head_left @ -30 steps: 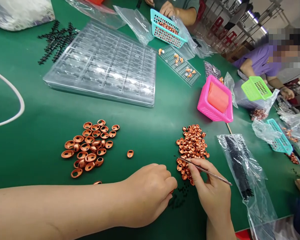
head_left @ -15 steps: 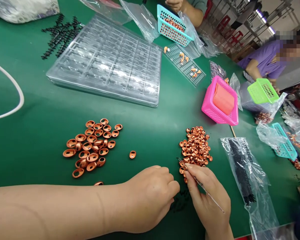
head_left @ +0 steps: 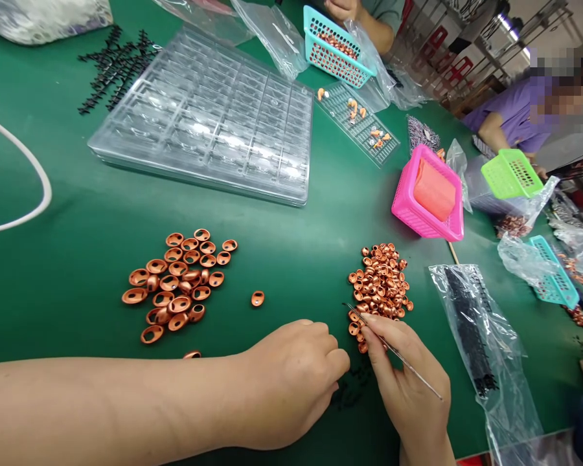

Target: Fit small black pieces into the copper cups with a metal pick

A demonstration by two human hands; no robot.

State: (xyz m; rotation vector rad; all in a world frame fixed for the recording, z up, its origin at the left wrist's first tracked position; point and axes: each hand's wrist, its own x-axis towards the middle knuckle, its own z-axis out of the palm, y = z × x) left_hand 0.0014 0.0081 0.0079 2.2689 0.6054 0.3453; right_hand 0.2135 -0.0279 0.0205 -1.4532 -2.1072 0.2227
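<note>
Bottom of frame: right hand [head_left: 411, 382] pinching tweezers [head_left: 408, 365], copper beads [head_left: 381, 285] just beyond the grip; left hand [head_left: 294, 385] curled, contents hidden.

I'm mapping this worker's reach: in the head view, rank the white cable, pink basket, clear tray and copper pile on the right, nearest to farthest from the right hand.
1. Copper pile: just beyond the right hand.
2. Pink basket: past the pile, slightly right.
3. Clear tray: farther off, ahead and left.
4. White cable: far left edge.
</note>
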